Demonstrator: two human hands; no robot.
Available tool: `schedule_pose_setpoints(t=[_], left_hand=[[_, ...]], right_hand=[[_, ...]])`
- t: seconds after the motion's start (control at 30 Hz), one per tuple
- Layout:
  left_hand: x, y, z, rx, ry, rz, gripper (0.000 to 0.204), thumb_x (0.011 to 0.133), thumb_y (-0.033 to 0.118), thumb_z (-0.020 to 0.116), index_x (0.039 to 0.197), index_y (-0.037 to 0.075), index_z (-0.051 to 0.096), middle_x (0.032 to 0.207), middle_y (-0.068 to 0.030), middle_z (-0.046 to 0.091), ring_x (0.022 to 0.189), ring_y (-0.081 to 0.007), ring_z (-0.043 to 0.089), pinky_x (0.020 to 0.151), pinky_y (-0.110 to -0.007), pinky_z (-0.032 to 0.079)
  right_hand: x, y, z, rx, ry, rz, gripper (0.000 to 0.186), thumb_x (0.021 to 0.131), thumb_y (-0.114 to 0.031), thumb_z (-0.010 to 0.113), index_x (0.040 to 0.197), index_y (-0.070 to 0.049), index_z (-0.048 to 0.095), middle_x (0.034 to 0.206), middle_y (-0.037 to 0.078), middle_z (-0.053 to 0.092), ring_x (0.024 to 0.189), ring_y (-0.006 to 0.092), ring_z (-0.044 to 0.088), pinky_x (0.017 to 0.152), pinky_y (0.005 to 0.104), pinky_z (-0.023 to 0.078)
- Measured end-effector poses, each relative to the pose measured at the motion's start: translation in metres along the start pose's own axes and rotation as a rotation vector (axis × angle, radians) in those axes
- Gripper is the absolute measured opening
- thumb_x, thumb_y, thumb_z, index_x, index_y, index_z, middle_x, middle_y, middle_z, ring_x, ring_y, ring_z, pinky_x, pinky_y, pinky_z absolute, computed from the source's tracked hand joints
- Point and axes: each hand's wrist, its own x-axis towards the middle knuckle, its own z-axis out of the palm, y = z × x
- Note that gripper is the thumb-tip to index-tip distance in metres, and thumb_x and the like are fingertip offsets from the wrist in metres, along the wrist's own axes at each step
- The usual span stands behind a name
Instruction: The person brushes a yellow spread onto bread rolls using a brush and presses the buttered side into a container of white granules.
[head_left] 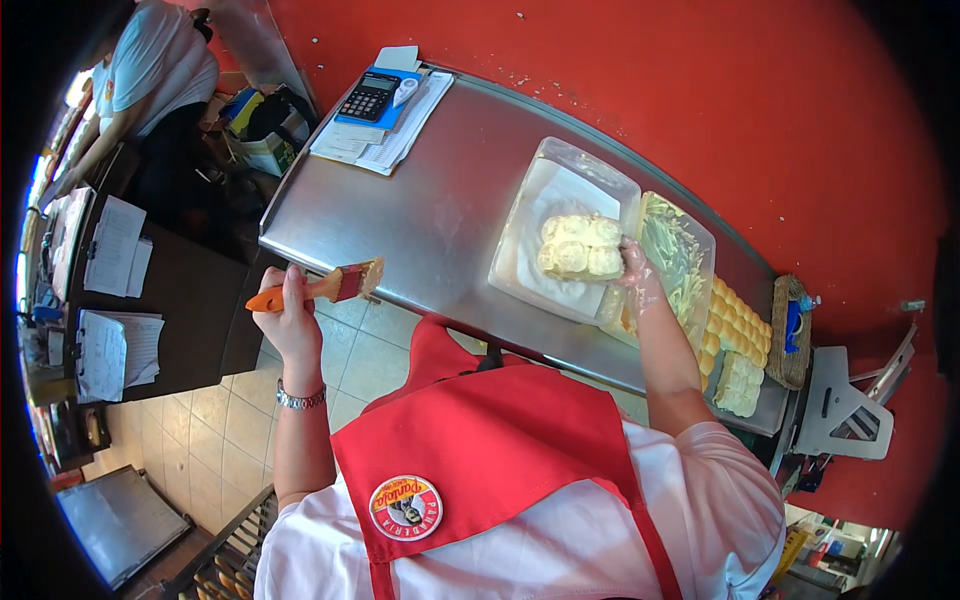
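The left hand (pixel 291 318) was clenched around the orange handle of a pastry brush (pixel 322 286), holding it up just off the near edge of the steel tabletop (pixel 420 215), bristles pointing toward the tabletop and over its rim. A metal wristwatch (pixel 301 399) sat on that wrist. The right hand (pixel 637 275), in a thin clear glove, was pressed against the side of a block of pale glazed rolls (pixel 581 246), fingers curled on its right end; whether it truly gripped them or only touched them could not be told. The rolls lay inside a clear plastic tub (pixel 533 215) lined with white, sitting on the tabletop. Just beside it on the right stood a second clear tub (pixel 688 245) with pale yellowish shreds inside, touching the first. Farther right, a row of golden buns (pixel 733 318) ran along the tabletop, with a small pale block of rolls (pixel 740 385) near the end and a woven basket (pixel 790 345) beyond. At the far corner rested a calculator (pixel 368 97) on a stack of papers (pixel 385 140). A red apron (pixel 490 440) filled the foreground, and another person (pixel 150 65) in a white shirt stood at a dark counter to the far left.
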Motion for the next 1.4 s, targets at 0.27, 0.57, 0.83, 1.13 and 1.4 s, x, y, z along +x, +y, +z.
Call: schedule_pose_setpoints(t=[0.27,0.57,0.83,1.13,1.4], left_hand=[[-0.001,-0.004,0.005,-0.026,0.001,-0.019,0.017,0.092,0.011,0.059,0.077,0.006,0.05,0.064,0.0044,0.047,0.049,0.0017,0.035,0.042,-0.015,0.024],[-0.007,-0.004,0.002,0.154,-0.071,0.117,0.027,0.09,0.01,0.061,0.067,0.004,0.049,0.064,0.0027,0.043,0.05,-0.0026,0.039,0.043,-0.018,0.029],[-0.011,-0.001,-0.003,0.286,-0.093,0.227,0.027,0.089,0.009,0.061,0.066,0.003,0.049,0.064,0.0023,0.042,0.052,-0.0035,0.038,0.046,-0.02,0.028],[-0.022,-0.003,-0.005,0.192,-0.065,0.053,0.026,0.089,0.008,0.062,0.066,0.003,0.049,0.065,0.0023,0.042,0.051,-0.0032,0.039,0.044,-0.02,0.029],[-0.023,0.0,0.003,0.2,-0.086,0.109,0.027,0.089,0.008,0.061,0.065,0.003,0.048,0.065,0.0024,0.042,0.05,-0.003,0.038,0.044,-0.02,0.028]], right_hand=[[0.02,0.013,0.022,0.198,0.071,-0.209,0.046,0.089,-0.025,0.045,0.127,-0.001,0.05,0.129,0.022,0.052,0.117,0.0376,0.053,0.099,0.0579,0.041],[-0.013,-0.107,0.057,-1.496,0.558,-0.432,0.041,0.082,-0.023,0.051,0.12,-0.008,0.057,0.126,0.016,0.056,0.109,0.0333,0.059,0.091,0.0456,0.049],[0.028,0.018,0.065,-2.365,0.221,-0.542,0.052,0.076,-0.022,0.061,0.125,-0.006,0.056,0.142,0.019,0.039,0.128,0.032,0.043,0.108,0.0343,0.033],[-0.026,-0.045,0.062,-1.114,0.044,0.039,0.046,0.078,-0.013,0.056,0.121,0.001,0.055,0.126,0.014,0.056,0.115,0.0291,0.055,0.101,0.0413,0.042],[0.019,-0.037,0.005,-0.249,0.276,0.113,0.035,0.087,-0.021,0.056,0.116,-0.002,0.056,0.116,0.015,0.061,0.106,0.0257,0.061,0.098,0.0427,0.047]])
